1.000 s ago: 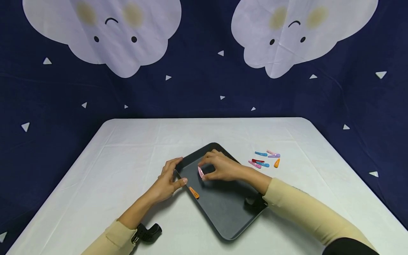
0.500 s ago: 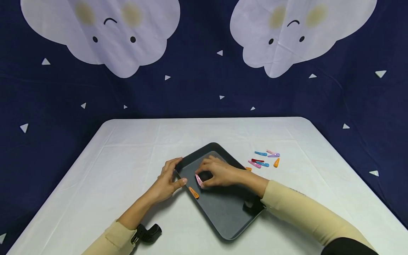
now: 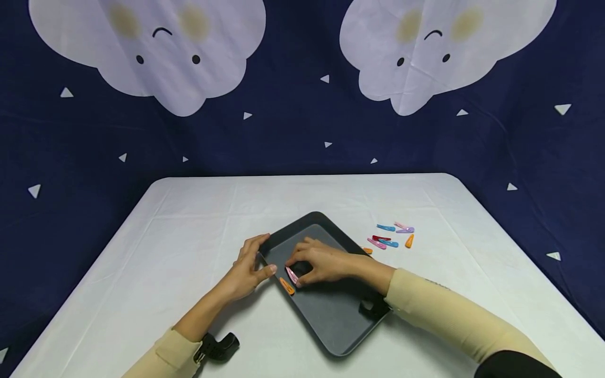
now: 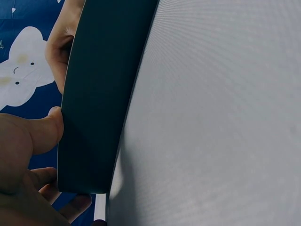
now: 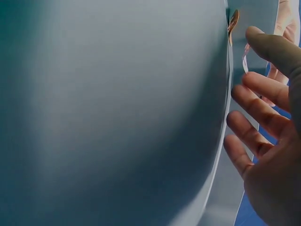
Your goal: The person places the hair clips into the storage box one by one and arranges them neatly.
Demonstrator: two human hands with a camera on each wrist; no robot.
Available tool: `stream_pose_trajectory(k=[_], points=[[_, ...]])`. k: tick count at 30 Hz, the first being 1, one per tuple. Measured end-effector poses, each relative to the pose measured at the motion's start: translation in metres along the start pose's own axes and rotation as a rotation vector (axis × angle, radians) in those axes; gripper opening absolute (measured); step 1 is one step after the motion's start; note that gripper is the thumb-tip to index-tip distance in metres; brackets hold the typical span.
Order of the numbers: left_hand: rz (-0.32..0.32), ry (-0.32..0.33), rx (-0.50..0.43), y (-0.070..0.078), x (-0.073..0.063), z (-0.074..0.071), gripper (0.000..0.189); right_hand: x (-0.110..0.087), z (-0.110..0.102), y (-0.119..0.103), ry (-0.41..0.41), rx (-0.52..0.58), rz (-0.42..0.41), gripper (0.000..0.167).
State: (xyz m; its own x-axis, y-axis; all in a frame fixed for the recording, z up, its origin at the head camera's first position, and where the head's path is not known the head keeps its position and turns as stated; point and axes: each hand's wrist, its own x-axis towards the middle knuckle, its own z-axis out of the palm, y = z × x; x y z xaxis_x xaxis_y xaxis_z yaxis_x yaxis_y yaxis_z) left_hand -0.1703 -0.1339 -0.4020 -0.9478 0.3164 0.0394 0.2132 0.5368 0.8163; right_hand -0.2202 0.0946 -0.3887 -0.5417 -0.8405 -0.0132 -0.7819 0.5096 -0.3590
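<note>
Over the left part of a dark grey baking tray (image 3: 331,320), my right hand (image 3: 323,261) pinches a pink snap hair clip (image 3: 292,275) between thumb and index finger. The clip's low end is close to the tray floor, beside an orange hair clip (image 3: 287,286) lying along the left wall. In the right wrist view the pink clip (image 5: 245,60) shows between the fingertips, the other fingers spread. My left hand (image 3: 243,274) holds the tray's left corner, thumb at one rim and fingers round the adjoining side; the left wrist view shows the thumb against the tray wall (image 4: 101,94).
Right of the tray, several hair clips lie on the white tablecloth (image 3: 189,210): blue clips (image 3: 386,228), a purple one (image 3: 405,230), a red one (image 3: 381,238) and an orange one (image 3: 409,241) among them. Another orange clip (image 3: 367,251) lies near the tray's right rim.
My right hand has moved left and down with the pink clip, bringing it next to the orange clip. The left hand and tray stay in place.
</note>
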Motion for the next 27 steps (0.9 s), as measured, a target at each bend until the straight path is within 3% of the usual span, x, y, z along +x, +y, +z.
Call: stream_pose_trajectory(k=[27], points=[[0.001,0.001,-0.01,0.0006,-0.0001,0.0011,0.072,-0.0023,0.0034,0.0001,-0.015,-0.014,-0.044,0.046]])
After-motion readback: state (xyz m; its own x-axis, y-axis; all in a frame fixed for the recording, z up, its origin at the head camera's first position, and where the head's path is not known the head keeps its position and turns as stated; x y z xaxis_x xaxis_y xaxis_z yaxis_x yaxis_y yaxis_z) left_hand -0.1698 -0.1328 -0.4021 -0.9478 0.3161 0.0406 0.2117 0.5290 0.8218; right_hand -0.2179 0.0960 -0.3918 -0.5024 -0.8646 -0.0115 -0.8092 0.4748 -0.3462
